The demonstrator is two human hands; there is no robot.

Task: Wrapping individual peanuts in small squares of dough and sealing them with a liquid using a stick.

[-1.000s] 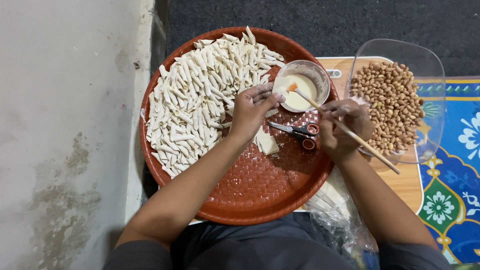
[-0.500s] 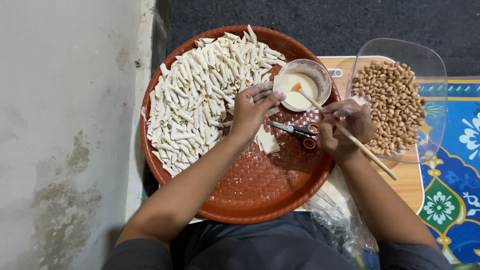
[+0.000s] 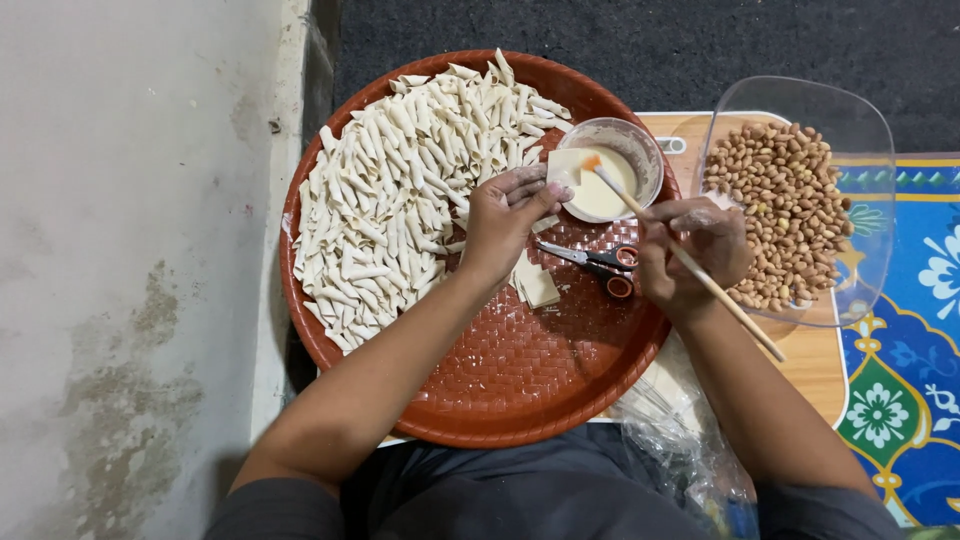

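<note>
My left hand (image 3: 508, 214) holds a small square of pale dough (image 3: 566, 164) over the round brown tray (image 3: 520, 390). My right hand (image 3: 690, 252) grips a thin wooden brush (image 3: 680, 255); its orange tip touches the dough square above a small bowl of white paste (image 3: 610, 168). A big heap of rolled dough sticks (image 3: 400, 190) fills the tray's left half. A short stack of cut dough squares (image 3: 534, 283) lies under my left wrist. Small scissors with orange handles (image 3: 592, 260) rest on the tray between my hands.
A clear plastic container of peanuts (image 3: 790, 205) stands on a wooden board (image 3: 815, 365) to the right. A blue patterned mat (image 3: 900, 390) lies at far right, crumpled clear plastic (image 3: 680, 440) by my right forearm, a grey concrete floor (image 3: 130, 250) on the left.
The brush tip has moved from the paste bowl onto the dough square in my left hand. My left hand has shifted slightly toward the bowl.
</note>
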